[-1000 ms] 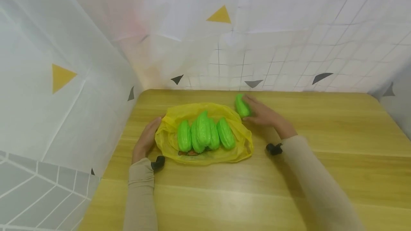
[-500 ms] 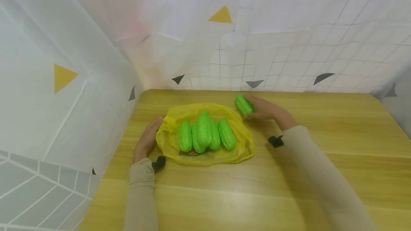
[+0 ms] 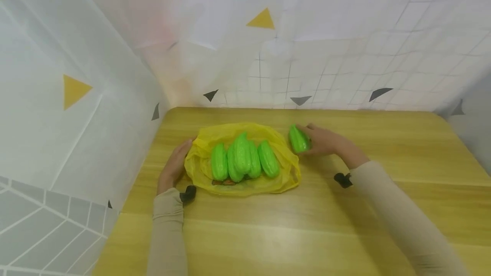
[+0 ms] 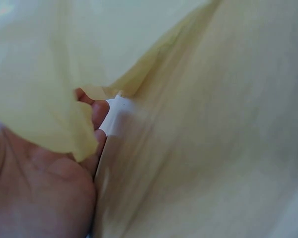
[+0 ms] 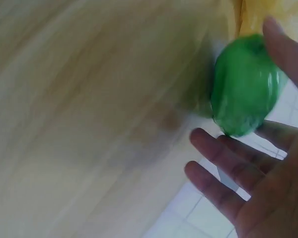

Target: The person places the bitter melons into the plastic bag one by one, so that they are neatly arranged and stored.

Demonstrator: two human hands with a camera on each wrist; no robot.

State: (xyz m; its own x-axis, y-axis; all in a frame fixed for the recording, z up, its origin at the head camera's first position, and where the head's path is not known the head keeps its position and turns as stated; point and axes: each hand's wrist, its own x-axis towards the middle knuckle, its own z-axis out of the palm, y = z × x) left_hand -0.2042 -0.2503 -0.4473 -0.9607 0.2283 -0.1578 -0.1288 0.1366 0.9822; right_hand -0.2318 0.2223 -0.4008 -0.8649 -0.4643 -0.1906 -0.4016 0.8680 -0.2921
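A yellow plastic bag [image 3: 289, 178] lies spread on the table, with several ridged green bitter melons [image 3: 219, 162] side by side within its outline. One melon [image 3: 242, 153] rests on top of the others. At the bag's left edge, my left hand [image 3: 175, 165] holds the thin film; the left wrist view shows film [image 4: 44, 109] across its palm, and its thumb is hidden. Just past the bag's right edge, another bitter melon [image 3: 298, 139] is in my right hand [image 3: 326, 142]. Thumb and forefinger grip that melon [image 5: 246, 87], the remaining fingers spread apart. Whether it touches the table is unclear.
The wooden table [image 3: 261, 233] ends at a pale wall covering [image 3: 330, 67] behind and another sheet [image 3: 126, 118] at the left. A dark reddish patch [image 3: 224, 182] shows at the bag's front, too small to identify. Black wrist devices [image 3: 188, 194] sit at both cuffs.
My right hand has gripped the loose melon and drawn it nearer to me and slightly rightward, turning it a little. The left hand, the bag and its melons stay in place.
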